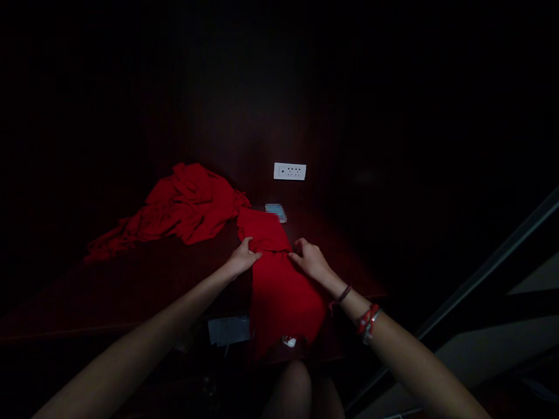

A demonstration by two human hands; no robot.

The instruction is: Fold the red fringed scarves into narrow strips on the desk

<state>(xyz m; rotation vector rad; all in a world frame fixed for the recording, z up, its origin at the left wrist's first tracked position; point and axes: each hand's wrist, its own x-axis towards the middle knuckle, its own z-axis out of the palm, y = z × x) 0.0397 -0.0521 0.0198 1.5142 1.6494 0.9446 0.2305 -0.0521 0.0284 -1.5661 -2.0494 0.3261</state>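
Observation:
A red cloth (283,291) lies lengthwise in front of me, its far part folded over and its near end hanging over the table's front edge. My left hand (243,258) grips its left side at the fold, thumb on top. On the opposite side my right hand (311,259) is closed on the cloth's right edge, with fingers bent. Whether the cloth is a garment or a scarf I cannot tell. Just to the left lies a crumpled heap of red fabric (192,203), with a thin tail trailing left.
A white wall socket (290,171) is set in the dark back panel. Below it a small bluish packet (275,212) lies beyond the cloth. The dark reddish table (131,297) runs leftward. A pale panel (230,330) shows under its front edge, and a slanted bar (493,262) crosses the right.

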